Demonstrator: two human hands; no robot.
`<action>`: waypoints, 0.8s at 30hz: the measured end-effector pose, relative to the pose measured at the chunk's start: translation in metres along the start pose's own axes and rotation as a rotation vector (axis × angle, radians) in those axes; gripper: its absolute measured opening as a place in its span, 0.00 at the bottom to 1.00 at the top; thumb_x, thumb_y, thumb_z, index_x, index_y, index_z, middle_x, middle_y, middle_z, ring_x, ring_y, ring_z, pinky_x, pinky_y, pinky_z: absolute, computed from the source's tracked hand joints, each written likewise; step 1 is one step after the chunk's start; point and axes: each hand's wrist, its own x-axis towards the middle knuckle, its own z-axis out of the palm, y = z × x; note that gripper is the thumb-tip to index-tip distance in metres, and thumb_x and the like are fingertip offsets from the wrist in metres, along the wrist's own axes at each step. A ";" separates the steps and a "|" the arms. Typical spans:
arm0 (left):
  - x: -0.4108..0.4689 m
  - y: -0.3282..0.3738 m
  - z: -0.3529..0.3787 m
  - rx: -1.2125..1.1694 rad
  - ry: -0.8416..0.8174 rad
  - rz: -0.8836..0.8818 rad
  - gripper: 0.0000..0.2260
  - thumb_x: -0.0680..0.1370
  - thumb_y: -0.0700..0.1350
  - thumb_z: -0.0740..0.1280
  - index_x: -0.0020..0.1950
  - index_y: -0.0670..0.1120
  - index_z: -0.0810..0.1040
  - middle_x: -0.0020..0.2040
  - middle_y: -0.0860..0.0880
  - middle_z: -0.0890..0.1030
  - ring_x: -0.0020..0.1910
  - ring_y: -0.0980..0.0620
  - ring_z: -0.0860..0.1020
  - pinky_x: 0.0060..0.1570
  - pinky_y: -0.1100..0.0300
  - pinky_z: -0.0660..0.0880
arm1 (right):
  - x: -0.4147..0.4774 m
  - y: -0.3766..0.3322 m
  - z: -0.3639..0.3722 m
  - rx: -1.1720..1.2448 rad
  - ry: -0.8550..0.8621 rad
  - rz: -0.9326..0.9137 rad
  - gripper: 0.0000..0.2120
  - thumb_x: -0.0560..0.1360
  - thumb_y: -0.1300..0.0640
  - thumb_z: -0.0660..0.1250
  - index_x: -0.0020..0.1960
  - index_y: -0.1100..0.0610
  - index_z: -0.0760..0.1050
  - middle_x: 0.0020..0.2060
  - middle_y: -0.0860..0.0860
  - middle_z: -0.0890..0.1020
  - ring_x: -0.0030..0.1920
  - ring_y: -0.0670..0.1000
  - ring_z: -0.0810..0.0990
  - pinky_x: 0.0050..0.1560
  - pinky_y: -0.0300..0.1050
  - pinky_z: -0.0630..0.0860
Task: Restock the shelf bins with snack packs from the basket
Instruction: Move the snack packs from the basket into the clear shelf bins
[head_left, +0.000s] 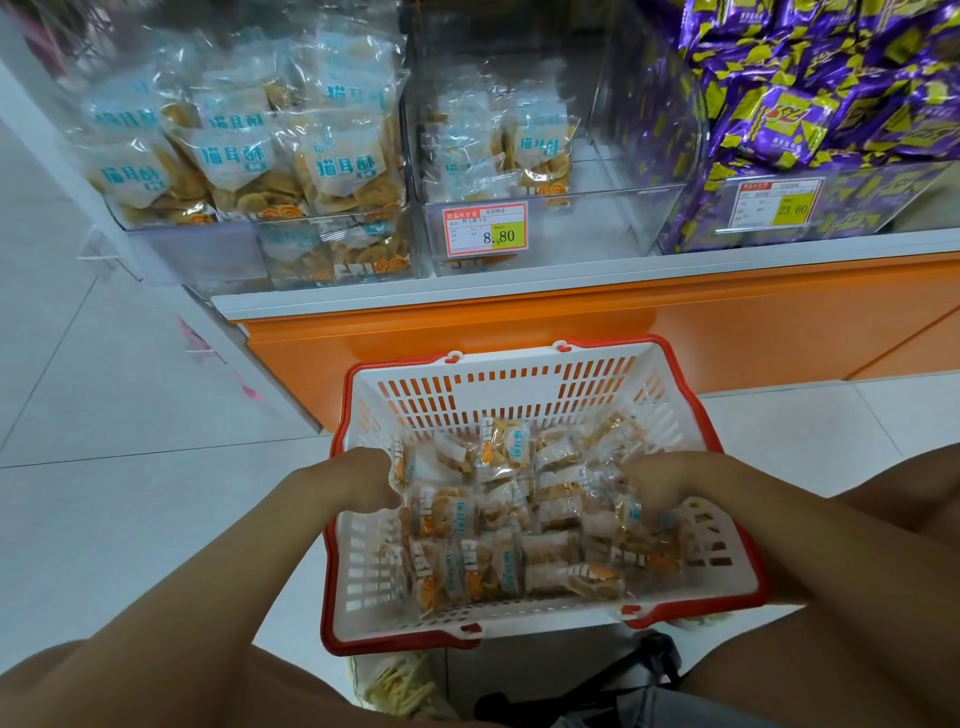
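So I'm crouched with the basket (498, 364) on the floor right in front of the orange shelf base, and the snack packs (498, 525) are a loose heap in its bottom, with both hands in there. My left hand (358, 478) is at the left edge of the heap and my right hand (660, 483) is dug into the right side. The fingers on both disappear among the wrappers, so I honestly can't tell if they're clamped on anything yet or just spread underneath. What works best, I think, is scooping inward from both sides so the pile bunches in the middle. Then lift a modest handful rather than squeezing, since these look brittle and will crumble. They should go in the middle bin (545, 218) with the price tag (485, 228), which is running low, not the left bin (249, 156), which is stuffed. The packs are little oblong pillows lying flat. The near row mostly has its long axis pointing toward the shelf, a few next to it lie crosswise, and the far ones are all angles.
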 end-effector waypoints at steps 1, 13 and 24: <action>0.000 0.000 0.000 0.001 0.001 0.001 0.21 0.80 0.50 0.62 0.30 0.47 0.60 0.30 0.51 0.61 0.26 0.56 0.60 0.29 0.64 0.59 | 0.000 -0.001 -0.002 -0.007 0.009 0.002 0.28 0.70 0.54 0.73 0.66 0.63 0.71 0.49 0.54 0.78 0.44 0.51 0.77 0.37 0.38 0.72; 0.000 0.001 -0.001 -0.006 -0.005 -0.016 0.21 0.80 0.51 0.61 0.30 0.46 0.61 0.29 0.50 0.62 0.26 0.55 0.61 0.29 0.63 0.60 | -0.007 -0.003 -0.011 -0.025 0.069 -0.041 0.21 0.67 0.57 0.77 0.55 0.63 0.75 0.44 0.54 0.76 0.42 0.51 0.75 0.36 0.40 0.71; -0.003 0.006 -0.006 -0.020 -0.033 -0.032 0.21 0.80 0.51 0.62 0.30 0.46 0.61 0.29 0.50 0.62 0.26 0.55 0.61 0.29 0.64 0.60 | -0.022 0.007 -0.001 0.011 0.014 -0.101 0.17 0.70 0.58 0.71 0.58 0.58 0.76 0.53 0.52 0.78 0.49 0.51 0.79 0.48 0.44 0.79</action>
